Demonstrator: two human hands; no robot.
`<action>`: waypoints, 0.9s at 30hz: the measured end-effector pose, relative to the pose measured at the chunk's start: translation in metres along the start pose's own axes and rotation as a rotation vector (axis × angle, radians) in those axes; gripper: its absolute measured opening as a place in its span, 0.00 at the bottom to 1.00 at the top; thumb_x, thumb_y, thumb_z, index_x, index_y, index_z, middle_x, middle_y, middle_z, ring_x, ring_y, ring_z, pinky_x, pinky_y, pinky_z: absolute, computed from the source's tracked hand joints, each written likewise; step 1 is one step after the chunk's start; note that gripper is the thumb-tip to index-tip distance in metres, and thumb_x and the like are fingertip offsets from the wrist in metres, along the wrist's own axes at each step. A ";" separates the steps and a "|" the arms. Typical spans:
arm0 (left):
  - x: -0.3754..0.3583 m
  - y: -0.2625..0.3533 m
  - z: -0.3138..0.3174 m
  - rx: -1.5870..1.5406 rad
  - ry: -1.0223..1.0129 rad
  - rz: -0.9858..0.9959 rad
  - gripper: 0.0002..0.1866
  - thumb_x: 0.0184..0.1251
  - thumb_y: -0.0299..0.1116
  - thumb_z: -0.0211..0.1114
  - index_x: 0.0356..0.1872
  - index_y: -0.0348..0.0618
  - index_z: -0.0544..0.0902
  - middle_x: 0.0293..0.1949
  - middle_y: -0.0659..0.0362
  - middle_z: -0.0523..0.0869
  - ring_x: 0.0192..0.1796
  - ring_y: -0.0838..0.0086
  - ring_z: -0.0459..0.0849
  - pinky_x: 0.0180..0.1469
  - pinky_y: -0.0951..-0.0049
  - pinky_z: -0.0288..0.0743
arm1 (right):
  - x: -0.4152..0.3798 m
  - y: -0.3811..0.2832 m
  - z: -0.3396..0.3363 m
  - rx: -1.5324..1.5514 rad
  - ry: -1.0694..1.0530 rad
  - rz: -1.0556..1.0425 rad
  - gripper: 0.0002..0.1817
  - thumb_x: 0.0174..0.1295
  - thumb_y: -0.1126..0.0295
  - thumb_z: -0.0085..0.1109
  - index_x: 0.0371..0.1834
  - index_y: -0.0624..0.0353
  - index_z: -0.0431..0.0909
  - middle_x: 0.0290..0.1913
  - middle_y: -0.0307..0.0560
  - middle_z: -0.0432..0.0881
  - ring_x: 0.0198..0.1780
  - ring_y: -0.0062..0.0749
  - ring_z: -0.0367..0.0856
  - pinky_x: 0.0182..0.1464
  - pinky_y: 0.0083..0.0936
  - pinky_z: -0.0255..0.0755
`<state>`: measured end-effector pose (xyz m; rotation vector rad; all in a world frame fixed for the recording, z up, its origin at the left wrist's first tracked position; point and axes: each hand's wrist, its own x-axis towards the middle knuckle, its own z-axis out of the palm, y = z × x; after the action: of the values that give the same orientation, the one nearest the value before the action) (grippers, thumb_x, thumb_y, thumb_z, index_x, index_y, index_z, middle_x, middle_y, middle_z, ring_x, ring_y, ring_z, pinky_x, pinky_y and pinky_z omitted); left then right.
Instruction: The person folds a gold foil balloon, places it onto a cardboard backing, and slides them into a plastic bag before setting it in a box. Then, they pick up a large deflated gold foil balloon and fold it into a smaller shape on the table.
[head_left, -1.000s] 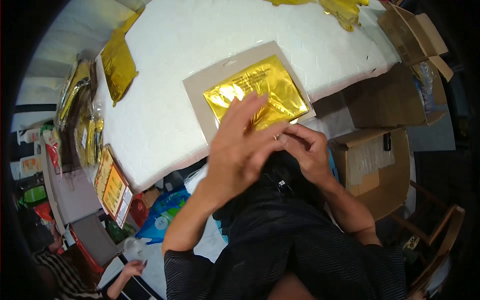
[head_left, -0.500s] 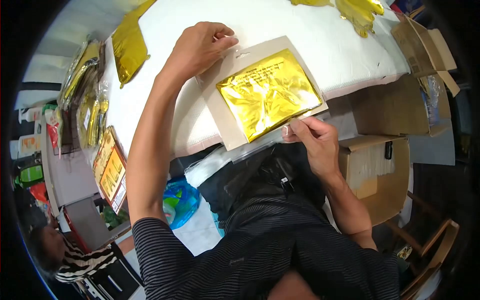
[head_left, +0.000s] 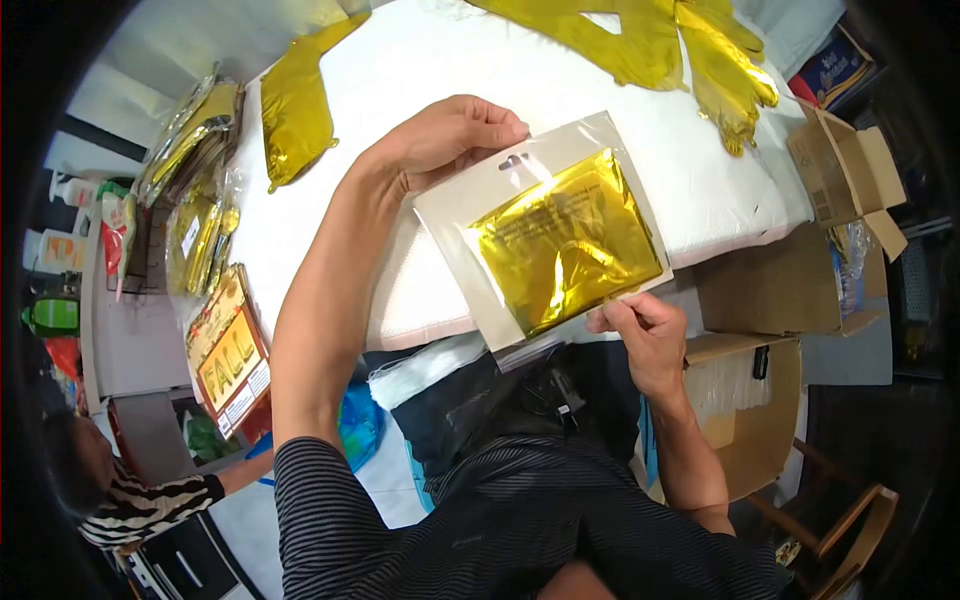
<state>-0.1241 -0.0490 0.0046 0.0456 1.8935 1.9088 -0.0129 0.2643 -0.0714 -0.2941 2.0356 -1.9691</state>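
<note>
Between my hands is a flat package (head_left: 465, 235), clear plastic with pale card behind a folded gold foil balloon (head_left: 570, 245) bearing small dark print. My left hand (head_left: 450, 140) is closed at the package's top edge, thumb against fingers, beside the hanging hole. Along the lower right edge, my right hand (head_left: 645, 335) pinches the plastic between thumb and fingers. The package lies tilted over the near edge of the white table (head_left: 400, 50), its lower end overhanging my lap.
Flat gold foil balloons (head_left: 295, 105) lie at the table's far side. Packaged foil pieces (head_left: 195, 235) and a "FALL" card (head_left: 230, 355) are at left. Open cardboard boxes (head_left: 765, 420) stand at right. Another person (head_left: 150, 500) is at lower left.
The view has shifted, showing more of the table's far side. My left hand has come to the package's top edge, where it was slightly apart before. My right hand still pinches the lower edge.
</note>
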 end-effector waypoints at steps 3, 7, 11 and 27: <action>0.000 -0.003 -0.004 -0.135 -0.062 -0.033 0.11 0.78 0.34 0.63 0.46 0.36 0.89 0.36 0.62 0.91 0.34 0.83 0.86 0.40 0.82 0.83 | 0.000 0.000 -0.001 0.004 -0.029 -0.023 0.09 0.73 0.75 0.60 0.38 0.71 0.84 0.34 0.50 0.89 0.36 0.27 0.88 0.45 0.25 0.83; -0.003 -0.003 0.005 -0.023 0.033 -0.025 0.15 0.80 0.40 0.62 0.51 0.38 0.88 0.42 0.62 0.91 0.37 0.88 0.84 0.40 0.87 0.79 | 0.000 0.001 0.003 0.041 -0.031 -0.005 0.05 0.70 0.79 0.61 0.38 0.71 0.84 0.34 0.50 0.89 0.36 0.28 0.88 0.45 0.25 0.83; -0.005 -0.005 0.002 -0.027 0.027 -0.035 0.16 0.80 0.39 0.61 0.54 0.37 0.87 0.43 0.62 0.91 0.39 0.87 0.85 0.42 0.85 0.81 | 0.002 -0.003 0.007 0.003 0.001 -0.027 0.04 0.69 0.80 0.61 0.36 0.70 0.83 0.34 0.50 0.89 0.36 0.27 0.87 0.45 0.25 0.83; -0.012 -0.013 -0.015 -0.208 -0.009 -0.026 0.21 0.80 0.47 0.60 0.54 0.38 0.85 0.43 0.61 0.90 0.41 0.82 0.87 0.45 0.79 0.84 | 0.003 -0.003 0.017 0.140 0.025 0.008 0.06 0.70 0.77 0.65 0.42 0.70 0.84 0.34 0.47 0.88 0.34 0.26 0.87 0.42 0.22 0.82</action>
<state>-0.1143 -0.0678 -0.0057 -0.0347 1.6717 2.0735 -0.0099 0.2471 -0.0692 -0.2308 1.8984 -2.1078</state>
